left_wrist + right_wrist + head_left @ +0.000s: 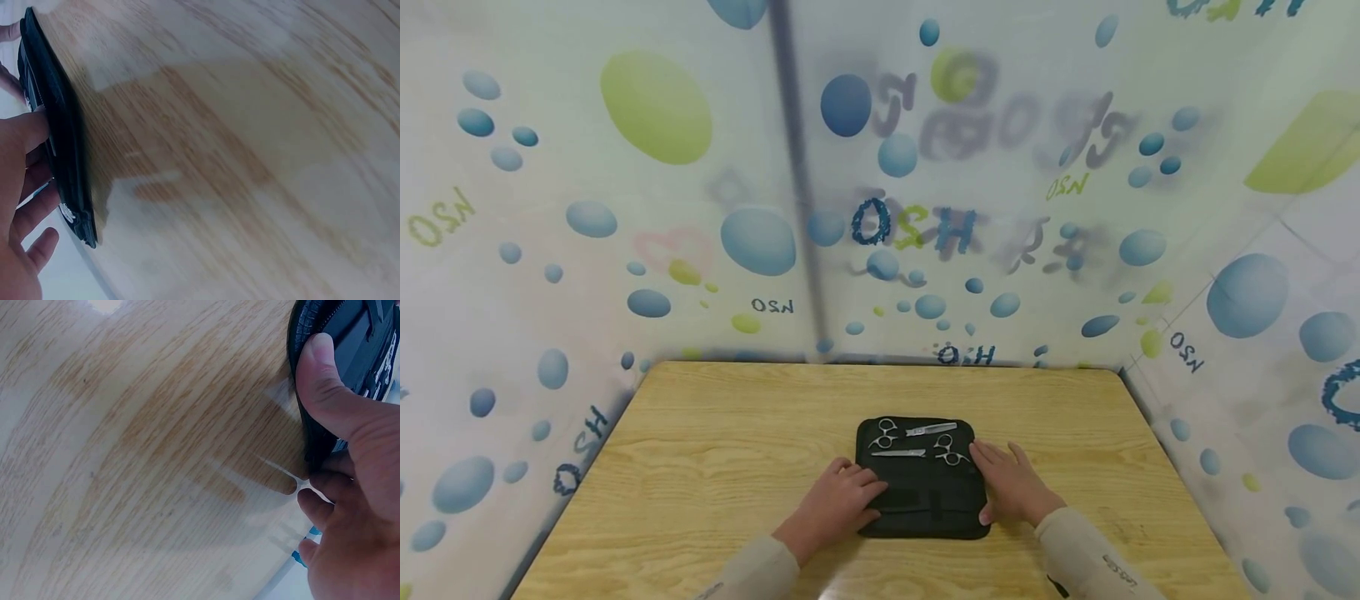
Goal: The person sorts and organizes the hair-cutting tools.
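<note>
A black zip case (910,496) lies opened flat on the wooden table, with two pairs of silver scissors on its inner face. The far scissors (931,430) have a toothed blade, while the near scissors (898,453) have a plain one; their finger loops point opposite ways. My left hand (842,502) rests over the case's left edge with fingers relaxed, its thumb (37,128) touching the case. At the opposite side, my right hand (1011,483) holds the right edge. Its thumb (322,369) lies on the zipped border and its fingers bend at the edge.
The light wooden table (722,450) extends on all sides of the case. White curtain walls (700,208) with blue and green spots stand close behind the table and along both sides.
</note>
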The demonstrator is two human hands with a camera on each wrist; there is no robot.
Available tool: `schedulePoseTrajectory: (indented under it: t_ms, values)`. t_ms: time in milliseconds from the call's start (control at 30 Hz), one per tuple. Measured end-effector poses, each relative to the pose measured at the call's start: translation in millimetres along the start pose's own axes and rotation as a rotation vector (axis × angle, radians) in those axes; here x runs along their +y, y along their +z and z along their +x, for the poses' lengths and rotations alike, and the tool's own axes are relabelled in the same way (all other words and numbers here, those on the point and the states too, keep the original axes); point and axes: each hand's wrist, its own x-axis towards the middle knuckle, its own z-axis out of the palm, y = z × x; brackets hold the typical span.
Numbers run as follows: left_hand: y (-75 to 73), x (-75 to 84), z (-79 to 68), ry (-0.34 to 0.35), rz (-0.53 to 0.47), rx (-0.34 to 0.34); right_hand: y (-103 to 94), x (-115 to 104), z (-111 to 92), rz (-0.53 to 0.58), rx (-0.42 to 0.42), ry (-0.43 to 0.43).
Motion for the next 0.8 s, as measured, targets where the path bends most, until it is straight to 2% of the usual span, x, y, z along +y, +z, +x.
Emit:
schedulePoseTrajectory:
  t_ms: [233,500,800]
  values:
    - [-2.4,1.5,1.1,0.001,-0.015,-0.004,-2.8,-0.3,-0.4,-0.003,0.005,-0.010]
    - [-8.0,-4.8,-3.8,-0.054,-0.039,-0.041,-2.9,0.1,0.2,-0.001,-0.001,-0.003]
    - [-5.0,-5.1,-2.7,-0.024,0.004,-0.062,-1.8,-0.8,-0.4,0.004,-0.003,-0.004]
